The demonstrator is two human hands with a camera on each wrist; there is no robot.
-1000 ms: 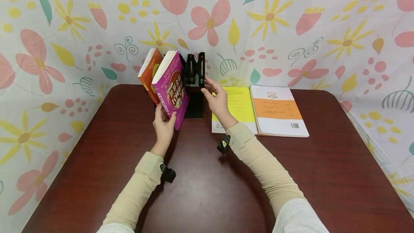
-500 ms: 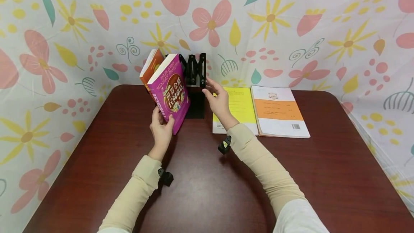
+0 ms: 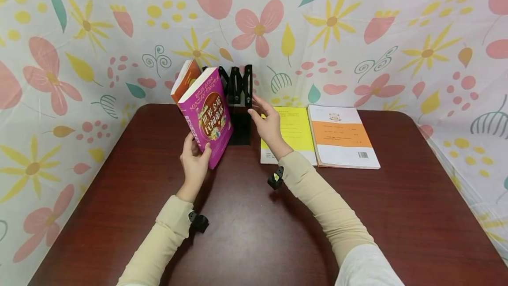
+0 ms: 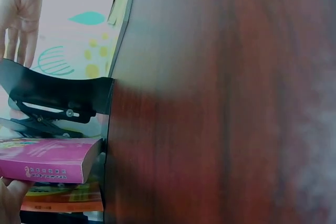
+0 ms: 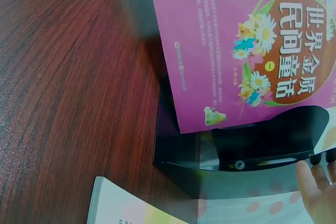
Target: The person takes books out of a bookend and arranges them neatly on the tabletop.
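My left hand [image 3: 193, 162] grips a purple paperback book [image 3: 210, 118] by its lower spine side, thumb on the cover. The book leans back at a slant within the left part of a black extendable bookend [image 3: 247, 87]. Behind it, tilted to the left, stands an orange book [image 3: 187, 80], mostly covered by the purple one. My right hand [image 3: 267, 127] touches the outer side of the bookend's right end panel with nearly straight fingers. In the right wrist view, the purple cover [image 5: 194, 66] fills the upper right, its lower corner over the bookend's base.
Right of the bookend, a yellow-and-white book [image 3: 295, 131] and a white book with an orange band [image 3: 343, 133] lie flat side by side. All stand on a dark red-brown table [image 3: 254, 233], with a flower-patterned curtain [image 3: 337, 69] behind.
My left hand and the purple book have shifted slightly left and toward me, and the cover has turned to face me more. My right hand stays at the bookend's right end.
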